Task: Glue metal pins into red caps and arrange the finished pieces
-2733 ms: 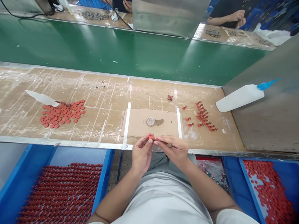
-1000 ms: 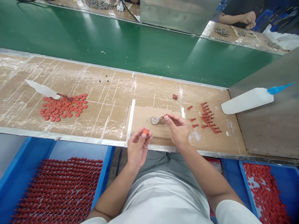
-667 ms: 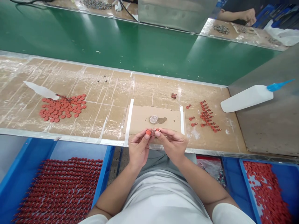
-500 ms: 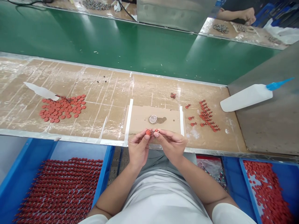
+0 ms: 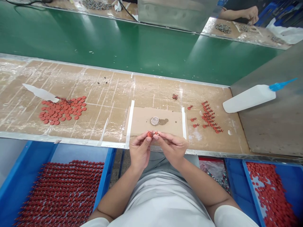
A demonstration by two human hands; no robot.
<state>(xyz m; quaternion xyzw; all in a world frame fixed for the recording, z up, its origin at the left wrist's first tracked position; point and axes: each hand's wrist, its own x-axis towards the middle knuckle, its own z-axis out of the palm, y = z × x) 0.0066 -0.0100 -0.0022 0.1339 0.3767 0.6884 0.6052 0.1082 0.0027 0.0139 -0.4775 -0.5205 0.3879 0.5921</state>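
Red disc (image 5: 149,134) sits in the fingertips of the left hand (image 5: 140,152), just over the front edge of the worktable (image 5: 113,91); thumb and fingers are closed to a pinch on it; the right hand (image 5: 174,147) pinches a small red piece (image 5: 156,133) just beside it, its fingers nearly closed too, though whether the two parts touch is too small to tell. With so little held, a slight slip of either thumb could tip the disc or let the piece turn askew; since both hands are close to the edge, a dropped part might fall past it towards the lap. Beyond them lies a cardboard sheet (image 5: 139,121) bearing a round dish (image 5: 154,120) and a dark patch (image 5: 163,121); if that patch is wet, a knuckle brushing it could smear the parts, and a knock could shift the dish. Farther right, red stemmed pieces (image 5: 208,117) lie close together, some seemingly touching, so a careless sleeve or wrist might topple or scatter them; the white bottle (image 5: 249,98) stands past these, and a wide reach could upset it.
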